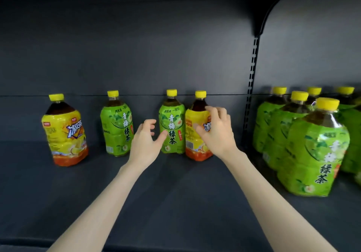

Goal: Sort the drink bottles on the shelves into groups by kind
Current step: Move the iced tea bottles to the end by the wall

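The upright green bottle [172, 132] is found just right of the left hand [144, 144], the adjoining yellow bottle [190, 141] behind the right hand [216, 134]; both hands are held open, empty.

Yellow caps [56, 97] all round. The far-left bottle [65, 130] and the middle yellow bottle [195, 136] have yellow labels fading to orange-red (dark brown tea above); the green bottles [316, 154] wear lime wrap with white characters. The shelf [175, 203] is dark grey.

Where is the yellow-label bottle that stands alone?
Head view: the yellow-label bottle stands upright at the far left of the shelf, apart from the green-label bottle on its right.
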The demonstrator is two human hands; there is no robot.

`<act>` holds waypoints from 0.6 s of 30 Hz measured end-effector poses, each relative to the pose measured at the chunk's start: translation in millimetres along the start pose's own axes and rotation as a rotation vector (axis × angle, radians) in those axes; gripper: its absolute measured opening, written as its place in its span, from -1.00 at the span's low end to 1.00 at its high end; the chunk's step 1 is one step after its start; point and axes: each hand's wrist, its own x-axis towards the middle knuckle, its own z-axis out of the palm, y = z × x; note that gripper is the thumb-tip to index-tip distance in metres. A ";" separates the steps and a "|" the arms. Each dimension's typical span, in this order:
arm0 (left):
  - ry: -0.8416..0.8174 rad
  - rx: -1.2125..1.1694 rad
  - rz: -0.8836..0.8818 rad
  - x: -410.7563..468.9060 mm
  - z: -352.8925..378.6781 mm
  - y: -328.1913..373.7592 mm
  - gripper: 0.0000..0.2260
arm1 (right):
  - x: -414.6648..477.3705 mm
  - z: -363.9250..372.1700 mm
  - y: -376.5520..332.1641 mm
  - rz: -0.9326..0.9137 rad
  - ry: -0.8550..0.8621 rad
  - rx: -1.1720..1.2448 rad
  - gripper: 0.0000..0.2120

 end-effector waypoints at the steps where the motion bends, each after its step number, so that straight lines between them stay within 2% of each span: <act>1: -0.021 -0.018 -0.005 9.9 1.1 -7.0 -0.49 | 2.7 8.1 -0.8 0.031 0.028 0.001 -0.39; 5: -0.129 -0.128 -0.030 40.6 13.1 -23.4 -0.29 | 8.7 30.7 -0.3 0.207 0.007 0.129 -0.17; 7: -0.194 -0.152 -0.029 49.0 20.6 -29.9 -0.25 | 11.1 38.7 0.3 0.279 -0.006 0.213 -0.10; 10: -0.254 -0.193 -0.023 57.2 31.4 -44.1 -0.32 | 12.1 44.1 0.0 0.336 0.005 0.315 -0.10; 13: -0.251 -0.243 -0.037 59.5 33.7 -50.8 -0.42 | 10.9 44.7 6.0 0.352 0.021 0.282 -0.05; 18: -0.265 -0.264 -0.034 59.4 29.6 -50.2 -0.47 | 0.4 42.6 -6.5 0.313 0.046 0.228 -0.13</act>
